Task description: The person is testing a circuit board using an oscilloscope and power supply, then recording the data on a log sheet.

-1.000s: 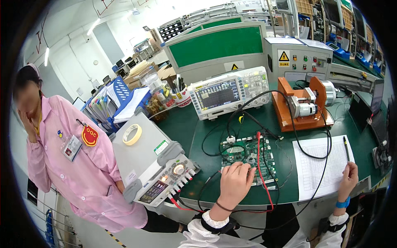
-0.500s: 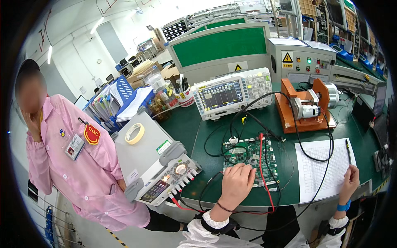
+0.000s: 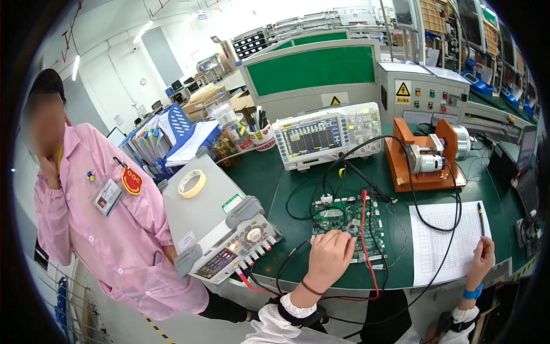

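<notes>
My left hand (image 3: 329, 258) rests over the near left part of a green circuit board (image 3: 375, 238), fingers bent and together. Its fingertips sit close to a small round grey part on the board; whatever they press or grip is hidden. A red lead (image 3: 363, 229) and a black lead run across the board near this hand. At the right, my right hand (image 3: 483, 258) is curled at the edge of a printed table sheet (image 3: 429, 252). A dark pen (image 3: 481, 217) lies on the sheet, its near end meeting the fingers; I cannot tell if they hold it.
A bench power supply (image 3: 229, 252) with a tape roll (image 3: 192, 183) on top stands left. Behind the board is an oscilloscope (image 3: 326, 137); a motor on an orange stand (image 3: 421, 178) is right of it. Black cables (image 3: 409, 183) loop over the bench. A person in pink (image 3: 109, 229) stands left.
The whole view has shifted slightly, so the bench appears lower. Both hands keep their places at the board and the sheet. A green lamp on the control box looks dimmer.
</notes>
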Action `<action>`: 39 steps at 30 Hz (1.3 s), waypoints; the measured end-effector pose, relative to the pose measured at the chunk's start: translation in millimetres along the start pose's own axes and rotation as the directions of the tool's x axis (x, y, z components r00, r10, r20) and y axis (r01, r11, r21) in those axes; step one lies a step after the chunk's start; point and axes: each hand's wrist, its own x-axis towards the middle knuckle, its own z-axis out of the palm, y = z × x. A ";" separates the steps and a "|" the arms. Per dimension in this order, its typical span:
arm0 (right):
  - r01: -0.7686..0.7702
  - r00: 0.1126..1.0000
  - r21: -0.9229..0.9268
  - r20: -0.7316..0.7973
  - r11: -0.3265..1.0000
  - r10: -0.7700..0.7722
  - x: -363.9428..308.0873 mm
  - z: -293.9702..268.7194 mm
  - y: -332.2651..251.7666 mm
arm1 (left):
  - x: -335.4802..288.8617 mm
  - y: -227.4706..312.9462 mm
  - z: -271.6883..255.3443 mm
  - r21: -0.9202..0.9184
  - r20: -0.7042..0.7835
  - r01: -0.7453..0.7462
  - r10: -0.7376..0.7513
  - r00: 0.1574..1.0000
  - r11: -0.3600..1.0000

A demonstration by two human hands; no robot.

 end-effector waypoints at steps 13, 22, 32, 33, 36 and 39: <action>0.018 1.000 -0.046 0.008 0.999 -0.017 -0.4 -0.2 -7.3 | -0.9 -0.3 1.6 0.020 -0.012 -0.008 0.008 1.000 1.000; 0.044 0.999 -0.058 -0.018 0.997 -0.045 -0.1 0.2 0.2 | -1.4 -0.6 1.4 0.006 -0.008 0.000 0.000 1.000 1.000; 0.045 0.999 -0.071 -0.007 0.996 -0.045 -0.5 -1.1 -2.8 | -1.9 -0.8 1.7 -0.011 -0.010 0.007 -0.007 1.000 1.000; 0.044 0.999 -0.072 -0.006 0.996 -0.045 -0.2 -1.0 -1.4 | -1.7 -0.9 2.7 -0.020 -0.014 0.008 -0.008 1.000 1.000; 0.050 0.999 -0.044 -0.006 0.998 -0.051 -0.5 0.2 -0.8 | -3.9 -3.4 1.7 -0.030 -0.036 0.016 -0.017 0.999 0.999; 0.036 0.999 -0.042 -0.002 0.998 -0.036 -0.1 0.8 0.3 | -1.9 -1.8 0.2 -0.032 -0.021 0.027 -0.028 0.999 0.999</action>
